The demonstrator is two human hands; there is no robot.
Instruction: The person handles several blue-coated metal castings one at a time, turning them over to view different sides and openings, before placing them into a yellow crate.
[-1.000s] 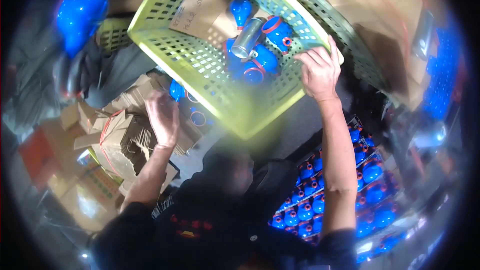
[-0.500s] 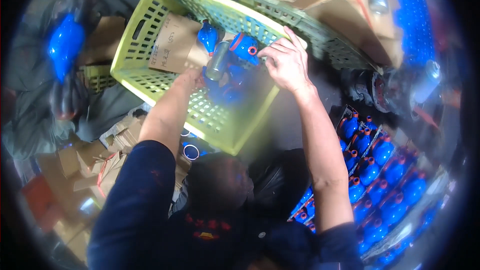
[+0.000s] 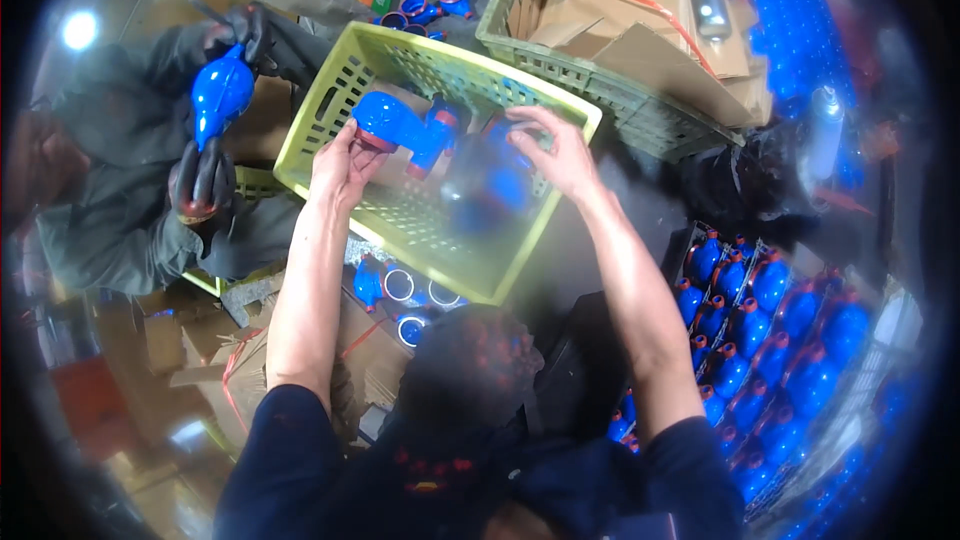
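Note:
My left hand (image 3: 345, 165) grips a glossy blue pipe fitting (image 3: 388, 118) with a red rim, held between thumb and fingers over the left part of a yellow-green plastic crate (image 3: 325, 80). Another blue fitting (image 3: 432, 142) with red ends is right beside it. At the crate's right side is my right hand (image 3: 560, 152), thumb and forefinger bent but parted. Its fingertips are close to a blurred blue piece (image 3: 508, 185) inside; contact is unclear. A hazy patch hides much of the crate's contents.
A person at left holds a blue teardrop-shaped part (image 3: 222, 90) in dark gloves. Beyond my crate stands another crate (image 3: 600, 70) with cardboard and a metal cylinder (image 3: 708, 5). Rows of blue parts (image 3: 735, 340) fill a rack at right. White-rimmed blue pieces (image 3: 410, 328) lie near my left forearm.
My left hand has risen from inside the crate, now gripping a blue fitting. My right hand has moved left and down, off the crate's rim. The crate appears lower in view.

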